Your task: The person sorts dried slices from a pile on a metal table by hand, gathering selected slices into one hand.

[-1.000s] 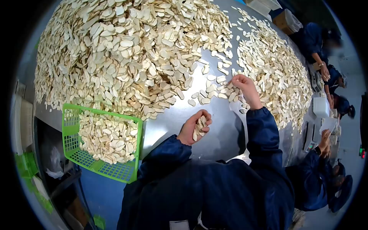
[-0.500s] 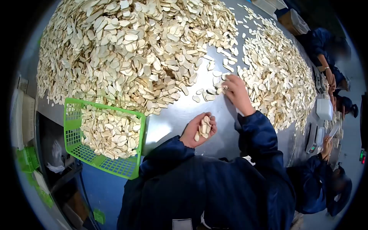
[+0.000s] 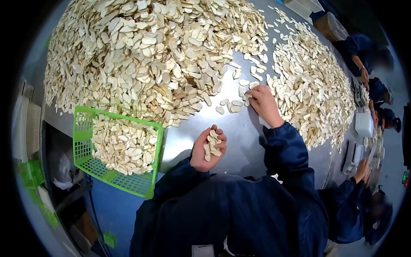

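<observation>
Several pale dried slices (image 3: 213,144) lie in the palm of my left hand (image 3: 204,150), whose fingers curl round them above the metal table (image 3: 239,141). My right hand (image 3: 264,104) is bent down over loose slices between the two piles, its thumb and fingers pinched at a slice (image 3: 247,97). A few more slices (image 3: 231,106) lie on the metal just left of it. The large heap (image 3: 141,55) rises at the upper left, and a flatter pile (image 3: 312,85) spreads at the right. A green basket (image 3: 157,165), partly filled with slices, stands at the lower left.
Co-workers in dark blue clothes are along the right side, one with hands (image 3: 363,170) near a scale (image 3: 350,156). A white container (image 3: 363,125) stands beyond the right pile. Stacked white trays (image 3: 32,128) are at the far left, and a box (image 3: 329,25) is at the upper right.
My left hand has moved left and lower with its slices, after turning palm up. My right hand has shifted from the right pile's edge toward the loose slices, and its fingers have closed down.
</observation>
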